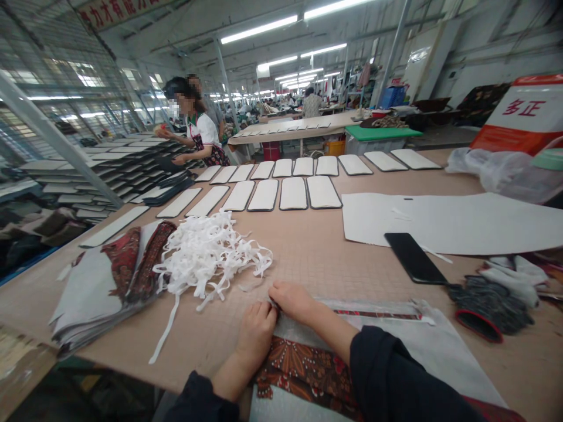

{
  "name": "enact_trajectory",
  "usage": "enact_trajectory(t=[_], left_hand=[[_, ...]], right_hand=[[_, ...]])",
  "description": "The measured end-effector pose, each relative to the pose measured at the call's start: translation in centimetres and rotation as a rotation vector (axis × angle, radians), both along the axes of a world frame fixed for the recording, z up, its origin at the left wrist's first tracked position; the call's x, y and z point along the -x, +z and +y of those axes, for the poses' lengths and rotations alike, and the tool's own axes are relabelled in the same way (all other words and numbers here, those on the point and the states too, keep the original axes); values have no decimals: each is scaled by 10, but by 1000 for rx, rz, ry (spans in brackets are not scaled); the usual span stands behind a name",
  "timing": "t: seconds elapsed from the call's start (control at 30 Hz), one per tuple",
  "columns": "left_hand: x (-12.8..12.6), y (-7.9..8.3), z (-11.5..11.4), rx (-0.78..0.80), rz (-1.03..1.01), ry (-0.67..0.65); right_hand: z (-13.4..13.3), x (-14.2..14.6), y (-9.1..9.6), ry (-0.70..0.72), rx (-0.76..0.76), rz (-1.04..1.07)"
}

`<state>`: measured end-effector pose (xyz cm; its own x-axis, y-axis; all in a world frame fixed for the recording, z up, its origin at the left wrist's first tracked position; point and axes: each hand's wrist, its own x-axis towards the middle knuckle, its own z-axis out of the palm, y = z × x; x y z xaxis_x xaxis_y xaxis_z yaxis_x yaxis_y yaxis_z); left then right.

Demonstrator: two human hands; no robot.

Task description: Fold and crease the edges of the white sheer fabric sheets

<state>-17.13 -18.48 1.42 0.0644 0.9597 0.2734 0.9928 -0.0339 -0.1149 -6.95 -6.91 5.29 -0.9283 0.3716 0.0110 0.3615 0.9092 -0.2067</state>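
Far off on the left, a co-worker [203,132] stands beside stacks of dark-edged panels. Nearer, on the tan worktop [308,252], lies a pile of paisley-print fabric pieces [109,275] with white backing, and just beside it a loose heap of white elastic tape [211,255]. The person's left hand [255,334] and right hand [292,302] sit close together, fingers curled down at the edge of a white-and-paisley fabric piece [308,369]; I cannot tell whether they pinch it. Rows of white, dark-rimmed panels [264,193] cross the middle. Further right lie a flat black slab [413,258], a dark knit glove [488,305] with a red cuff, a broad white sheet [453,223], and a crumpled clear plastic bag [492,167] against a green-lidded plastic tub [549,167], its contents hidden.
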Motion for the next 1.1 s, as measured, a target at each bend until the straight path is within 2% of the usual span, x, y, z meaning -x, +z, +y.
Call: enact_trajectory(t=[0.27,0.47,0.57,0.73,0.83,0.97,1.1], left_hand=[[-1,2,0,81,-15,-17],[1,2,3,87,-92,11],[2,2,3,85,-131,13],[2,-1,2,84,-117,36],[2,-2,2,81,-99,32],[3,-1,2,65,-102,14],[3,-2,2,44,-96,7]], right_hand=[[2,5,-5,1,32,-3],[8,-5,-19,-206,289,196],[6,-13,-26,-143,355,297],[-4,-17,-36,-1,239,306],[-5,-19,-39,17,215,330],[-3,-24,-39,14,306,359],[-3,-26,-41,28,204,337]])
